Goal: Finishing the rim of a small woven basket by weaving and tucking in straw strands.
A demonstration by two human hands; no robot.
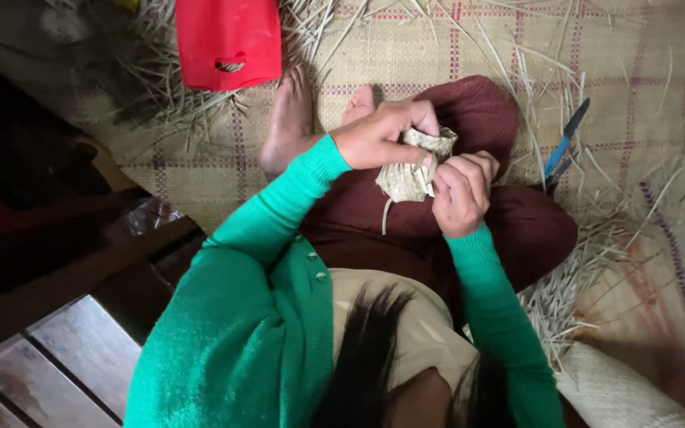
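A small woven straw piece [411,168] is being held above the lap, near the middle of the view, so that both hands can reach it at once. The left hand [382,135] is being closed over its upper edge from ten o'clock, with the fingers curled and the thumb pressed on the weave, probably to keep it steady. The right hand [461,192] is being closed on its side at four o'clock, with the fingertips pinching a strand. One loose strip is hanging down from the piece. Blue-handled scissors [562,149] are lying on the checked mat [406,55] at three o'clock, within easy reach. A red plastic bag [227,40] is lying at eleven o'clock among loose straw [572,285].
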